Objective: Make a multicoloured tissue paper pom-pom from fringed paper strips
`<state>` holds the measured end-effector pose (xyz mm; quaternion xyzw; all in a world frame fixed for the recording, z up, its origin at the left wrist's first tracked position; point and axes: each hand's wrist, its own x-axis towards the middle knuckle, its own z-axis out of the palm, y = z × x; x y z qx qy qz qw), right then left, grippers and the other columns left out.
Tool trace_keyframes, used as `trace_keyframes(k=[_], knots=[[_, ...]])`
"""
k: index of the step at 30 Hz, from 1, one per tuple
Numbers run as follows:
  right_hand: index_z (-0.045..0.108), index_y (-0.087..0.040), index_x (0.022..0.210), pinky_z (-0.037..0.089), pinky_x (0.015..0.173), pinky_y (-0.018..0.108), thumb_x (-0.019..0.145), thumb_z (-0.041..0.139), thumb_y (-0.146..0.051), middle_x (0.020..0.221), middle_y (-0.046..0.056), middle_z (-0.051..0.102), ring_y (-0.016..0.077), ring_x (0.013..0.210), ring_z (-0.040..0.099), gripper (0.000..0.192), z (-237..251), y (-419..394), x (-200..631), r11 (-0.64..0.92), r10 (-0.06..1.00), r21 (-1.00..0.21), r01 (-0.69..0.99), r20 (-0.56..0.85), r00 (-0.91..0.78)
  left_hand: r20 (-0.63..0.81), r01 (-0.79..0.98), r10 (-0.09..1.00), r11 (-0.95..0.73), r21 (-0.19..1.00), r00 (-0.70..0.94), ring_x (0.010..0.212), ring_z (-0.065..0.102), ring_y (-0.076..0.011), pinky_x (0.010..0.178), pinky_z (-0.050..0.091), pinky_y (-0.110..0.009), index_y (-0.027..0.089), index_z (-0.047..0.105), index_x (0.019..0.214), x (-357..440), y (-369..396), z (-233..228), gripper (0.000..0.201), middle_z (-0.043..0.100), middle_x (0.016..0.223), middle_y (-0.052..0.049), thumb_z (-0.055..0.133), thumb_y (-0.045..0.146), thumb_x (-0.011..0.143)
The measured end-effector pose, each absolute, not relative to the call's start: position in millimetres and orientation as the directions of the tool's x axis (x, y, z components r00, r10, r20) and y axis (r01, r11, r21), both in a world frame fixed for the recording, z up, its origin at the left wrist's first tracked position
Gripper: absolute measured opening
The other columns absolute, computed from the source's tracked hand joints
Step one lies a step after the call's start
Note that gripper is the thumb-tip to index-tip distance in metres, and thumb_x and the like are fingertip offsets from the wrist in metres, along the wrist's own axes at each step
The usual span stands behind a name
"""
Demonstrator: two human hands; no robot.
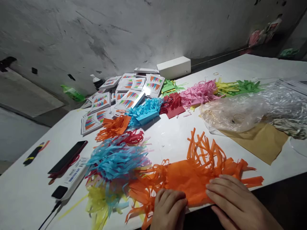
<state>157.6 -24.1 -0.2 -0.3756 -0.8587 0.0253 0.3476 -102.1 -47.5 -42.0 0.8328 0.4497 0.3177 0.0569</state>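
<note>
fringed tissue paper (192, 175), near edge of tabletop: orange; fringe pile (115, 158) left of it: light blue over red and yellow; row of fringed stacks toward the far edge: orange, blue, red, pink (199, 92), yellow, green; packets (129, 99), far left corner: white with multicolour triangle pattern; box (174, 67): white; phone (68, 156): black; tabletop (168, 140): white

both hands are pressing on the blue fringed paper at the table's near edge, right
Not quite: the paper is orange, not blue. The head view shows the left hand and right hand resting on the orange fringed paper at the table's near edge.
</note>
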Motion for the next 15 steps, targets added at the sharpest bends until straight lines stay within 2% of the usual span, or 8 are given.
trace_keyframes(k=[4, 6, 12, 15], knots=[[0.065, -0.025, 0.090, 0.057, 0.073, 0.039, 0.093, 0.045, -0.011, 0.082, 0.001, 0.071, 0.0204, 0.077, 0.065, 0.025, -7.8, -9.4, 134.5, 0.702, 0.711, -0.494, 0.513, 0.452, -0.539, 0.450, 0.725, 0.811, -0.559, 0.402, 0.375, 0.081, 0.070, -0.0180, 0.083, 0.049, -0.038, 0.025, 0.067, 0.097, -101.3, -51.1, -39.2, 0.014, 0.077, 0.091, 0.001, 0.057, 0.015, 0.092], [0.063, -0.024, 0.087, 0.053, 0.069, 0.037, 0.093, 0.045, -0.009, 0.081, 0.000, 0.067, 0.0191, 0.074, 0.061, 0.025, -15.0, -4.1, 137.3, 0.671, 0.734, -0.548, 0.499, 0.398, -0.550, 0.441, 0.725, 0.822, -0.545, 0.421, 0.361, 0.081, 0.069, -0.0179, 0.085, 0.049, -0.038, 0.025, 0.067, 0.096, -101.2, -52.7, -38.4, 0.014, 0.076, 0.091, 0.001, 0.059, 0.015, 0.091], [0.062, -0.026, 0.089, 0.048, 0.082, 0.042, 0.092, 0.057, -0.019, 0.086, -0.002, 0.065, 0.0200, 0.081, 0.058, 0.009, -20.2, -4.8, 140.2, 0.638, 0.746, -0.582, 0.504, 0.304, -0.592, 0.435, 0.724, 0.823, -0.545, 0.423, 0.366, 0.080, 0.068, -0.0173, 0.082, 0.049, -0.037, 0.025, 0.065, 0.097, -102.4, -51.5, -37.1, 0.016, 0.076, 0.091, 0.001, 0.056, 0.013, 0.092], [0.062, -0.026, 0.086, 0.045, 0.083, 0.042, 0.094, 0.050, -0.015, 0.083, -0.004, 0.064, 0.0183, 0.079, 0.056, 0.018, -20.0, -5.1, 137.6, 0.636, 0.746, -0.585, 0.503, 0.297, -0.596, 0.447, 0.724, 0.814, -0.555, 0.410, 0.371, 0.078, 0.068, -0.0170, 0.080, 0.050, -0.036, 0.025, 0.065, 0.098, -102.3, -50.2, -35.7, 0.017, 0.077, 0.090, 0.002, 0.055, 0.013, 0.092]])
